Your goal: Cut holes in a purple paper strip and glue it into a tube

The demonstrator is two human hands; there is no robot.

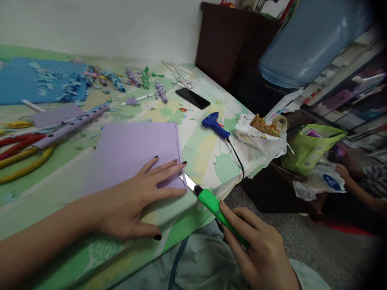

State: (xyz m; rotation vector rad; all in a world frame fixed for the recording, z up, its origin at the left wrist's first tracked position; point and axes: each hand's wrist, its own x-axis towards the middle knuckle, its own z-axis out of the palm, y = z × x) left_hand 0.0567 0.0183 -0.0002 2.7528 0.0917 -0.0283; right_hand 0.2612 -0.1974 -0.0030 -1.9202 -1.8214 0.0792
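Observation:
A sheet of purple paper (133,149) lies near the table's front edge, with a narrow strip folded along its right side. My left hand (136,201) rests flat on the paper, fingers spread, fingertips on the folded strip. My right hand (256,241) grips a green utility knife (217,211) with its blade extended. The blade tip meets the folded strip just below my left fingertips; part of the tip is hidden by the paper.
A blue glue gun (216,125), a black phone (192,98) and a wrapped sandwich (264,125) lie to the right. Red-handled scissors (22,143) and a blue sheet (18,82) with paper scraps lie left. A person's hand (343,173) is beside a plastic bag at right.

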